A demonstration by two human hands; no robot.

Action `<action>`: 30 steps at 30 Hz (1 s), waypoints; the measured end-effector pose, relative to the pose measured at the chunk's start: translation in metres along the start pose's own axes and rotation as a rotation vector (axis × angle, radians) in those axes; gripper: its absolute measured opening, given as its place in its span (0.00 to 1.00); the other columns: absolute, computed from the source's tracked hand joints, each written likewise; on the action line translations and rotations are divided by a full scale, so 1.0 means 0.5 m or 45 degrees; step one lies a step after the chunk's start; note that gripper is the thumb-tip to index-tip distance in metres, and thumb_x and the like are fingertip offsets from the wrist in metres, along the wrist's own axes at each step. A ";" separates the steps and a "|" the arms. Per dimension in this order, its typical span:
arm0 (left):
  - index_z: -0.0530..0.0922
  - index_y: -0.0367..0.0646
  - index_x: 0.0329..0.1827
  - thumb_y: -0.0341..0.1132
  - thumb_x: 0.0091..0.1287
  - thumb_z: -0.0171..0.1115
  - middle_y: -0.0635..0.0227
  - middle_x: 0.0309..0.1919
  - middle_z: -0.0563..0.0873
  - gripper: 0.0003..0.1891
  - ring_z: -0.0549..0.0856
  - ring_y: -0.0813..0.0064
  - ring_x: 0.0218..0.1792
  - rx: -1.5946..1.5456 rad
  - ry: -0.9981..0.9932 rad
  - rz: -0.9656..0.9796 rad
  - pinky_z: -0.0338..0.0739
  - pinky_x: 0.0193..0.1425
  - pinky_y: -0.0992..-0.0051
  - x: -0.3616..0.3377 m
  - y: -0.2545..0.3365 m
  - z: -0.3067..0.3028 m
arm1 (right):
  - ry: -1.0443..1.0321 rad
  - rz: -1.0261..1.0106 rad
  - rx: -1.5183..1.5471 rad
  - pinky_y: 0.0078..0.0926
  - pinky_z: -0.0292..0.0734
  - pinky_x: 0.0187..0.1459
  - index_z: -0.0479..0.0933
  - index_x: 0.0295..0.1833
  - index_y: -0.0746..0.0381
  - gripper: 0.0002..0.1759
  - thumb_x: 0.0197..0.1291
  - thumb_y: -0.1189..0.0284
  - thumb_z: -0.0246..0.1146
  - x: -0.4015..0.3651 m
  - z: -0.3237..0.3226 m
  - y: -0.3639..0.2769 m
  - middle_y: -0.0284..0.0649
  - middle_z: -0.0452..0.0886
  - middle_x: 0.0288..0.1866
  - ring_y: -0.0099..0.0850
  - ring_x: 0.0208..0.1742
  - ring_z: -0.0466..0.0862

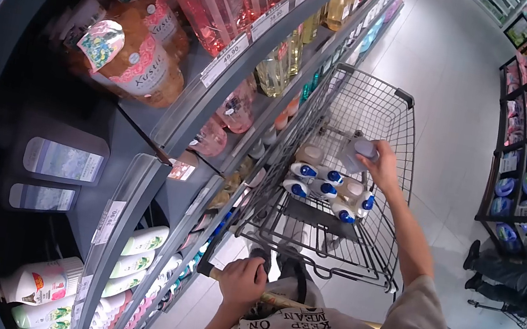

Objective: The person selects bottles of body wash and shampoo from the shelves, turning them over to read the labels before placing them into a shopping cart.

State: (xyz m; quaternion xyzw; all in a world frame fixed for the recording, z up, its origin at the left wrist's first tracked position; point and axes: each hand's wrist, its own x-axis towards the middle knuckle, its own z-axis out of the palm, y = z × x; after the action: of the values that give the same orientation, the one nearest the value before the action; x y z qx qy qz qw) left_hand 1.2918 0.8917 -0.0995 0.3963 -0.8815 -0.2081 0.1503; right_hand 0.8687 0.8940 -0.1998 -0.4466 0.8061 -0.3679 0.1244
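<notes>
Bright store light, fisheye-bent edges, dark corners, glossy floor glare

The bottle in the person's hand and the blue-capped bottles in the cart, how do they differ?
The held bottle is gripped by the right hand above the cart; the blue-capped bottles lie on their sides inside it. The held bottle's top looks pale; theirs are blue. All have whitish bodies.

The cart (374, 106) is dull, dark wire metal. The bottle (356, 153) in the right hand (382, 169) is smooth, pale plastic. The bottles (323, 189) just below it are glossy white plastic with blue caps. The handle (282, 301) in the left hand (242, 281) looks smooth and yellowish. The floor (453, 71) beyond both hands is polished and shiny.
</notes>
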 end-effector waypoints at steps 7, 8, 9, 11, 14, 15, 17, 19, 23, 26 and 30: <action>0.83 0.46 0.34 0.25 0.51 0.65 0.65 0.25 0.86 0.08 0.86 0.63 0.27 0.068 -0.036 -0.024 0.79 0.33 0.65 0.017 0.016 -0.009 | -0.145 0.170 0.023 0.40 0.79 0.52 0.75 0.48 0.69 0.27 0.42 0.74 0.79 0.048 0.159 0.144 0.53 0.81 0.46 0.50 0.49 0.82; 0.83 0.46 0.34 0.25 0.51 0.65 0.65 0.25 0.86 0.08 0.86 0.63 0.27 0.082 -0.041 -0.024 0.79 0.33 0.65 0.020 0.019 -0.009 | -0.208 0.207 0.033 0.42 0.78 0.54 0.75 0.48 0.69 0.28 0.41 0.73 0.79 0.052 0.179 0.159 0.56 0.81 0.48 0.53 0.51 0.81; 0.83 0.46 0.34 0.25 0.51 0.65 0.65 0.25 0.86 0.09 0.86 0.63 0.27 0.078 -0.043 -0.036 0.79 0.33 0.65 0.022 0.022 -0.011 | -0.227 0.190 0.043 0.42 0.79 0.54 0.75 0.46 0.68 0.26 0.42 0.73 0.78 0.051 0.199 0.174 0.56 0.81 0.48 0.54 0.51 0.82; 0.84 0.46 0.35 0.23 0.50 0.66 0.66 0.27 0.87 0.10 0.86 0.64 0.28 0.094 -0.061 -0.057 0.80 0.33 0.67 0.029 0.030 -0.017 | -0.261 0.140 0.010 0.42 0.79 0.54 0.74 0.46 0.68 0.25 0.43 0.73 0.77 0.054 0.245 0.201 0.56 0.81 0.48 0.54 0.50 0.82; 0.84 0.48 0.33 0.24 0.48 0.67 0.68 0.27 0.87 0.10 0.85 0.66 0.28 0.073 -0.062 -0.116 0.75 0.34 0.68 0.029 0.030 -0.012 | -0.347 0.108 0.003 0.43 0.78 0.55 0.73 0.46 0.66 0.23 0.47 0.72 0.75 0.042 0.279 0.203 0.55 0.81 0.47 0.54 0.49 0.81; 0.84 0.48 0.33 0.24 0.48 0.67 0.68 0.27 0.87 0.10 0.85 0.66 0.28 0.090 -0.067 -0.120 0.75 0.34 0.68 0.030 0.029 -0.013 | -0.359 0.038 -0.030 0.44 0.78 0.55 0.73 0.47 0.66 0.22 0.48 0.73 0.74 0.034 0.294 0.213 0.54 0.81 0.47 0.54 0.51 0.80; 0.84 0.49 0.33 0.24 0.49 0.67 0.69 0.27 0.87 0.10 0.85 0.66 0.28 0.089 -0.086 -0.131 0.75 0.33 0.68 0.032 0.027 -0.013 | -0.416 -0.026 -0.072 0.43 0.77 0.56 0.73 0.47 0.65 0.20 0.50 0.75 0.71 0.022 0.319 0.234 0.52 0.81 0.47 0.53 0.55 0.78; 0.84 0.49 0.32 0.24 0.49 0.67 0.69 0.27 0.87 0.10 0.85 0.66 0.28 0.095 -0.107 -0.144 0.75 0.32 0.68 0.032 0.028 -0.015 | -0.430 0.026 -0.047 0.44 0.77 0.56 0.73 0.48 0.65 0.20 0.49 0.76 0.71 0.016 0.329 0.235 0.52 0.80 0.47 0.53 0.55 0.78; 0.84 0.48 0.35 0.24 0.50 0.66 0.69 0.28 0.88 0.10 0.86 0.66 0.29 0.125 -0.132 -0.132 0.79 0.33 0.69 0.039 0.035 -0.018 | -0.453 0.060 -0.009 0.44 0.76 0.55 0.71 0.48 0.63 0.23 0.46 0.80 0.71 0.008 0.336 0.253 0.53 0.79 0.46 0.54 0.54 0.78; 0.84 0.48 0.35 0.25 0.50 0.66 0.70 0.28 0.88 0.10 0.86 0.68 0.29 0.119 -0.104 -0.130 0.80 0.34 0.69 0.038 0.034 -0.015 | -0.406 0.038 0.075 0.44 0.77 0.53 0.69 0.48 0.63 0.25 0.44 0.82 0.71 0.012 0.352 0.272 0.53 0.79 0.44 0.54 0.53 0.78; 0.84 0.48 0.36 0.26 0.51 0.66 0.70 0.29 0.87 0.09 0.86 0.68 0.30 0.105 -0.119 -0.130 0.80 0.35 0.70 0.040 0.035 -0.018 | -0.393 0.014 -0.034 0.44 0.75 0.61 0.69 0.54 0.64 0.31 0.39 0.91 0.63 0.005 0.375 0.288 0.57 0.78 0.52 0.58 0.58 0.77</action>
State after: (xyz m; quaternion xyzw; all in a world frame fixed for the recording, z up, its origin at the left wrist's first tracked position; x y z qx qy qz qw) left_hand 1.2717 0.8845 -0.0813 0.4364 -0.8740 -0.1974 0.0818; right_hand 0.8761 0.8492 -0.4321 -0.4952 0.7845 -0.2833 0.2430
